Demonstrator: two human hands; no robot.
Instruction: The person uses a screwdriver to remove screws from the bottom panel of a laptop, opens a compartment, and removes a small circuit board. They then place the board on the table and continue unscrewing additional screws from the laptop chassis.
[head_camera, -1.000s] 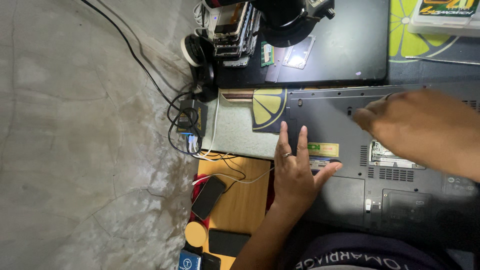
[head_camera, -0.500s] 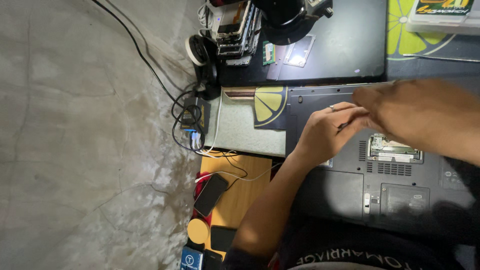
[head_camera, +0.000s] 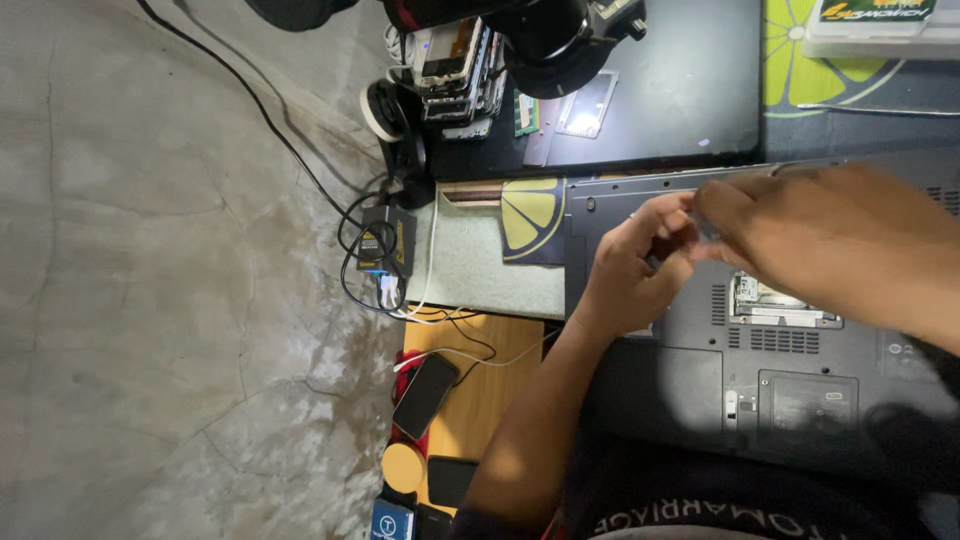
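Two hands meet over an upturned laptop (head_camera: 760, 380) on the bench. Left hand (head_camera: 630, 275) has its fingers curled, pinching something tiny against the fingertips of the right hand (head_camera: 830, 250); can't tell what it is, too small and blurred, maybe a screw. Right hand looks closed around the same bit. Just below the right hand sits an open memory slot (head_camera: 775, 300). Looks like the small-parts stage of opening the base; next move wants a steady, careful grip.

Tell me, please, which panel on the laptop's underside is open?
The memory bay beside the right hand is open, showing green circuitry; the square cover nearer the person remains closed.
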